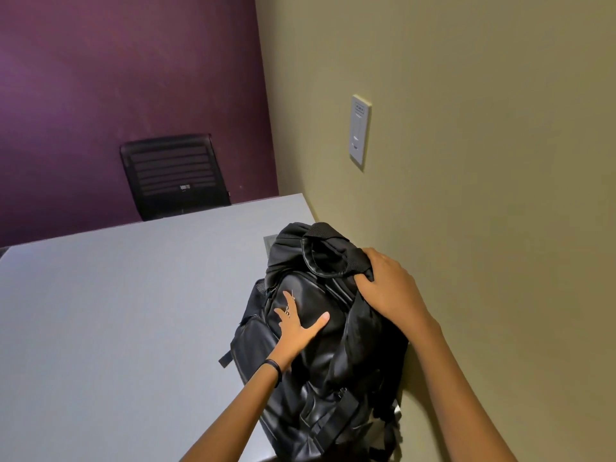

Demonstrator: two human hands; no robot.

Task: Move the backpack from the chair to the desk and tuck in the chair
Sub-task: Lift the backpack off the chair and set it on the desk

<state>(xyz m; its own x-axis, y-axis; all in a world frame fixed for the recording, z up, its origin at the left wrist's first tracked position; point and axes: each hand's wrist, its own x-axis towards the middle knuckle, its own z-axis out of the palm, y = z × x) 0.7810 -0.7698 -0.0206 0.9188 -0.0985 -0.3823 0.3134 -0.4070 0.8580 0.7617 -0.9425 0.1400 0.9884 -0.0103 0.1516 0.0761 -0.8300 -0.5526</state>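
Note:
A black backpack [320, 368] lies on the grey desk [116, 311], at its right side against the beige wall. My left hand [296, 325] rests flat on the bag's front panel with fingers spread. My right hand [386, 281] grips the bag's top right edge, by the carry handle. A black mesh-back chair [173, 175] stands at the desk's far end, pushed close to it. The chair on my side is out of view.
A purple wall lies behind the far chair. A grey wall plate [360, 131] is mounted on the beige wall above the desk. A small grey outlet cover [269, 243] sits in the desk just beyond the backpack.

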